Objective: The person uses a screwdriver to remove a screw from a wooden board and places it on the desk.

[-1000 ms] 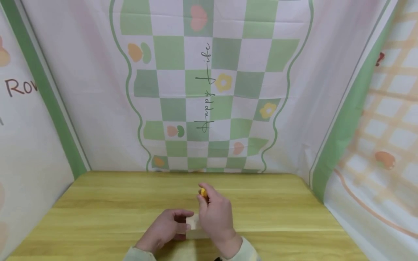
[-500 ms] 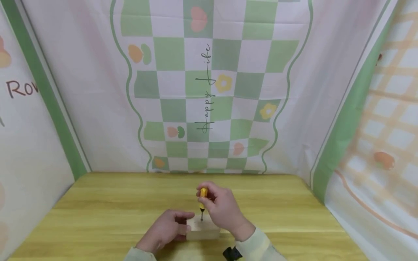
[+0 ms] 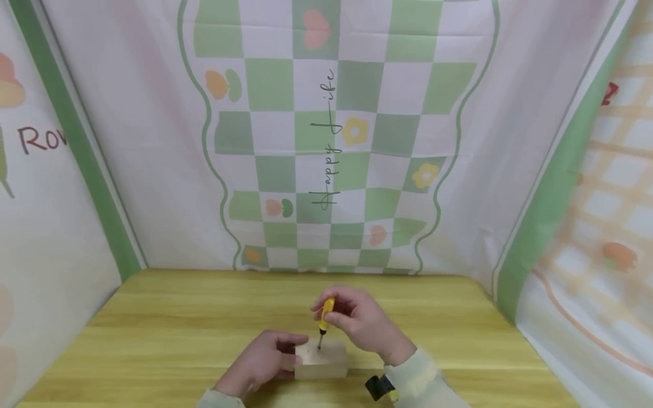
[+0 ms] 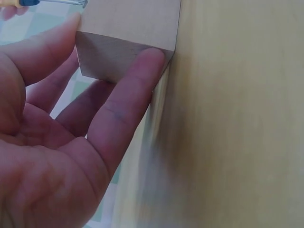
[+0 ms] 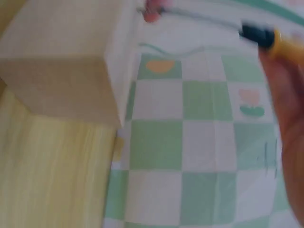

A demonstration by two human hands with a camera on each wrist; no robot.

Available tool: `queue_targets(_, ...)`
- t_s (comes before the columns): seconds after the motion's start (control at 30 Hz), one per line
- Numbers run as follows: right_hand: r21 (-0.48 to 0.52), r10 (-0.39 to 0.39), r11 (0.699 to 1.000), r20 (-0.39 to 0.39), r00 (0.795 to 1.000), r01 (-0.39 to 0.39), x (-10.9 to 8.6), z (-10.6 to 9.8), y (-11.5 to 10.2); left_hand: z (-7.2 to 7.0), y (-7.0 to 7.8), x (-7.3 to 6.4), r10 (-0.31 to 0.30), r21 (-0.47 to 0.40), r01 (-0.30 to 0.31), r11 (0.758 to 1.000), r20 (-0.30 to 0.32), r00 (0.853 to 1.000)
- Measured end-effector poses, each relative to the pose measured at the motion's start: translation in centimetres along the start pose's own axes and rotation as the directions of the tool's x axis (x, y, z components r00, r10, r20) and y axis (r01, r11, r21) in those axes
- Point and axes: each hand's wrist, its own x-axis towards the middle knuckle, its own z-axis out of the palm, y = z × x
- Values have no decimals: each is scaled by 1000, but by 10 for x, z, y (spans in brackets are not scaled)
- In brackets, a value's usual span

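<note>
A pale wooden block (image 3: pixel 326 369) sits on the table, with its left end held by my left hand (image 3: pixel 262 360). In the left wrist view, one fingertip presses the end face of the block (image 4: pixel 128 21) and another digit lies at its upper edge. My right hand (image 3: pixel 364 322) pinches the yellow handle of a small screwdriver (image 3: pixel 327 311) between thumb and fingers. The shaft slants down to the block's top face, its tip at a small dark spot there. In the right wrist view the screwdriver (image 5: pixel 285 50) is blurred, its dark collar showing beside the block (image 5: pixel 61 88).
The wood-grain table (image 3: pixel 178 328) stretches out on both sides of the block. Behind it hangs a green-and-white checked cloth (image 3: pixel 311 170), and printed cloth walls stand left and right. A black strap or device (image 3: pixel 378 388) shows by the right sleeve.
The right hand has shifted rightward and turned, uncovering the screwdriver and the block. The screwdriver now leans its handle to the right. The left hand keeps its hold on the block.
</note>
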Motion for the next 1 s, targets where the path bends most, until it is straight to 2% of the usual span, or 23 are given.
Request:
queue_targets(0.1, -64, 86, 993, -129, 988, -95, -4, 10, -9, 1, 0, 0, -1, -7, 1, 1000, -5, 1000)
queue_targets(0.2, -88, 180, 974, -249, 952, -208, -7, 18, -18, 2, -1, 0, -6, -11, 6, 1000, -15, 1000)
queue_targets(0.27, -98, 203, 966, -287, 936, -239, -8, 22, -23, 2, -1, 0, -11, -11, 10, 1000, -19, 1000)
queue_targets(0.33, -135, 180, 964, -294, 939, -227, -9, 25, -24, 2, -1, 0, -18, -14, 18, 1000, -21, 1000)
queue_targets(0.43, -171, 132, 968, -279, 951, -185, -8, 26, -23, 2, -1, 0, -19, -13, 19, 1000, -16, 1000)
queue_targets(0.53, -163, 96, 977, -233, 968, -137, -7, 22, -18, 1, -1, 1, -13, -13, 13, 1000, -5, 1000)
queue_targets(0.7, -100, 37, 994, -70, 997, -44, -4, 9, -9, 1, -1, 1, -11, -18, 11, 1000, 2, 1000)
queue_targets(0.87, -17, 2, 1000, 73, 997, -1, 1, -3, 0, 0, -1, 1, -17, -18, 18, 1000, 8, 1000)
queue_targets(0.93, -2, -7, 1000, 97, 995, 7, 3, -4, 2, 0, -2, 1, -18, -19, 18, 1000, 12, 1000)
queue_targets(1.0, -13, -9, 1000, 87, 996, 10, 3, -3, 2, 0, -2, 1, -17, -23, 17, 1000, 14, 1000)
